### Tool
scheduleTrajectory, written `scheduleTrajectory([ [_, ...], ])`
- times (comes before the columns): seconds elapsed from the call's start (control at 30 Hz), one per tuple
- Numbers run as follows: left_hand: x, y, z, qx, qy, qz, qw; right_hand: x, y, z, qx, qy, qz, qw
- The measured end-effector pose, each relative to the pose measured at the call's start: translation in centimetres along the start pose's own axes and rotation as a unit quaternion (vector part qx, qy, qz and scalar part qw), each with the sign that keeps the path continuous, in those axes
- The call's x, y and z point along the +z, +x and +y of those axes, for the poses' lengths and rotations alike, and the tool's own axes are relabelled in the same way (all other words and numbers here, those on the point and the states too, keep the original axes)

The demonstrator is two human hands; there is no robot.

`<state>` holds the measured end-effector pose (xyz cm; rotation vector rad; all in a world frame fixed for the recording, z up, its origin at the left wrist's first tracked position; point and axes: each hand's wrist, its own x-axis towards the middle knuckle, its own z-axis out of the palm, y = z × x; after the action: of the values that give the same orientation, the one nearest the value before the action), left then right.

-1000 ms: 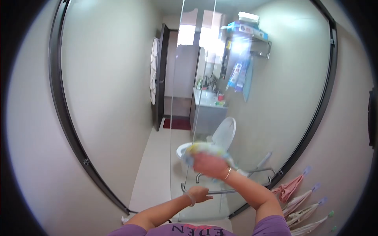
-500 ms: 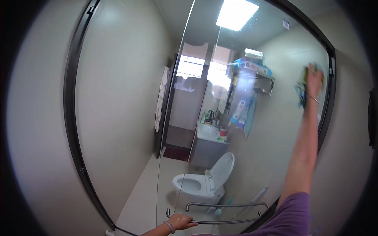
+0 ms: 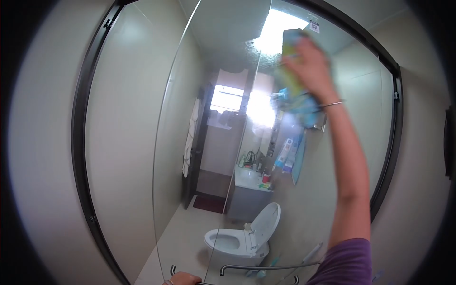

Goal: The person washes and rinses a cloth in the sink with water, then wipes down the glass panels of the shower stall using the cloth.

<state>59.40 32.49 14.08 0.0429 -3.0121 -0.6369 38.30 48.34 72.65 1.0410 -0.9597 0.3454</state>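
Grip of the right hand (image 3: 311,66): fingers spread over one cloth (image 3: 292,78), yellow-green and blue, thumb and fingers apart, cloth held under the palm; hand and cloth are blurred, so finger contact is hard to read. Cloth is high up, in front of the upper glass panel (image 3: 209,156); cannot tell whether all of it touches. Left hand (image 3: 186,278), low at the bottom edge and partly cut off, has its grip closed on one of two metal bars, the near bar (image 3: 295,280); the far bar (image 3: 266,267) lies just above it. Hands counted: two, with one thin bracelet (image 3: 331,103) at the right wrist. One small label (image 3: 314,26) near the top of the glass; fine streaks beside the cloth. Through the glass: one toilet (image 3: 237,247) with its single lid (image 3: 267,223) raised, one dark red mat (image 3: 209,204), one sink (image 3: 248,178) on a grey cabinet (image 3: 247,202), one red item (image 3: 266,178) by the basin. One white towel (image 3: 191,137) hangs by the dark door (image 3: 194,164), left of one bright window (image 3: 227,98). Packets (image 3: 285,154) hang on the right beside one blue strip (image 3: 298,161); exact packet count unclear. In the way: right hand and cloth cover part of the bright ceiling light (image 3: 280,28) and most of the shelf area; the raised forearm crosses the right-hand wall.
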Motion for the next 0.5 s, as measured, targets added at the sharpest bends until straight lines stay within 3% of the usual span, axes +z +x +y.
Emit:
scheduleTrajectory([
  [0.07, -0.8, -0.7, -1.2, -0.003, 0.013, -0.003, 1.000, -5.3, 0.0, 7.0, 0.160, 0.005, -0.025, 0.987],
  [0.13, -1.3, -1.2, -3.0, -0.009, 0.025, -0.008, 1.000, -8.1, -2.1, 16.8, 0.306, -0.138, -0.049, 0.941],
  [0.2, -1.4, -1.7, -4.5, -0.017, 0.035, -0.013, 0.999, -9.4, -3.2, 21.1, 0.362, -0.166, -0.034, 0.916],
  [0.3, -3.8, -3.0, -5.0, -0.045, 0.055, -0.048, 0.996, -6.9, -0.3, 20.4, 0.399, -0.169, -0.008, 0.901],
  [0.33, -3.6, -3.3, -5.9, -0.036, 0.070, -0.041, 0.996, -6.1, 1.7, 16.8, 0.393, -0.229, -0.019, 0.890],
  [0.4, -3.0, -3.7, -8.6, -0.014, 0.099, -0.029, 0.995, -2.3, 6.6, 17.2, 0.359, -0.231, -0.049, 0.903],
  [0.5, -3.7, -5.2, -9.8, -0.034, 0.101, 0.012, 0.994, 4.1, 14.7, 6.8, 0.284, -0.161, -0.084, 0.942],
])
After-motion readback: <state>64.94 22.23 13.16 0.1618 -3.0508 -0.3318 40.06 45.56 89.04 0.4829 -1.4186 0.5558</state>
